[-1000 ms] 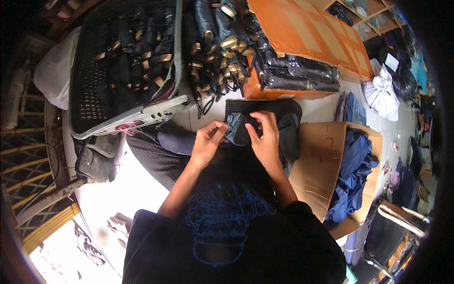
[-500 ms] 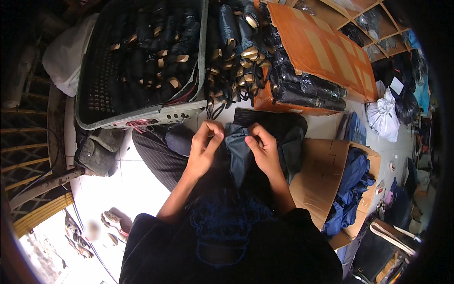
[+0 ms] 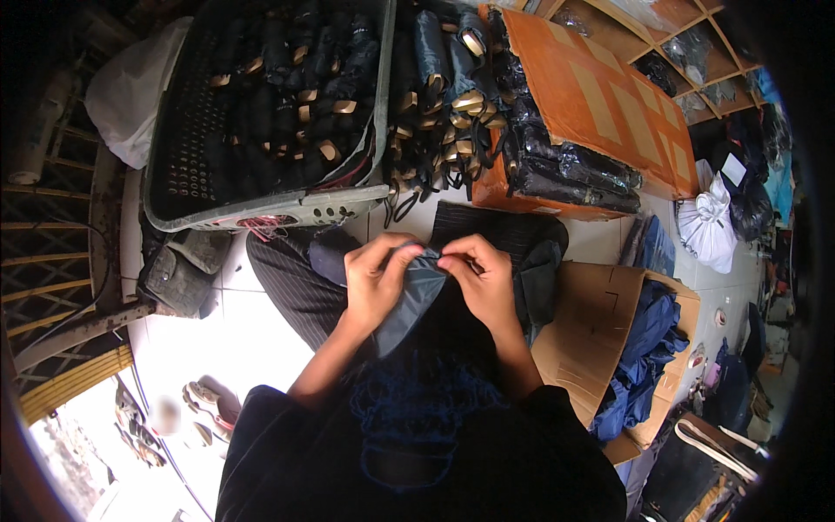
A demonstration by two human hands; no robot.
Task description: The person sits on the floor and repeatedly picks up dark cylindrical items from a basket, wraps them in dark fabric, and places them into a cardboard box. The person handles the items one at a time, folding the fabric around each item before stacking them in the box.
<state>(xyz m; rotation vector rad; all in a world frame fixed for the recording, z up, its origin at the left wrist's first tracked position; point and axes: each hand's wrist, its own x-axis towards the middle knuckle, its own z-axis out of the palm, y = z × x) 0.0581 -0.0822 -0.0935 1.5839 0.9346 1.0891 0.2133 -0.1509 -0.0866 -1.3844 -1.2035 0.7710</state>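
Observation:
A thin piece of dark grey-blue fabric [image 3: 407, 304] hangs above my lap, its narrow end trailing down to the left. My left hand [image 3: 376, 280] pinches its upper edge between thumb and fingers. Close beside it, my right hand [image 3: 481, 285] grips the top corner of the same fabric with its fingertips. Only a small gap parts the two hands. Whether the cloth is a sleeve or a flat piece I cannot tell. More dark fabric [image 3: 541, 291] lies over my right knee.
Ahead on the left stands a dark plastic basket [image 3: 261, 217] of folded umbrellas, with several more umbrellas [image 3: 430, 65] beside it. An orange carton [image 3: 600, 87] holds black wrapped packages. To my right, a brown cardboard box [image 3: 583, 335] contains blue fabric [image 3: 639, 365]. Sandals [image 3: 209, 409] lie on the left.
My hands have come closer together at the fabric's top edge. The fabric's lower end has swung to the left, under my left hand.

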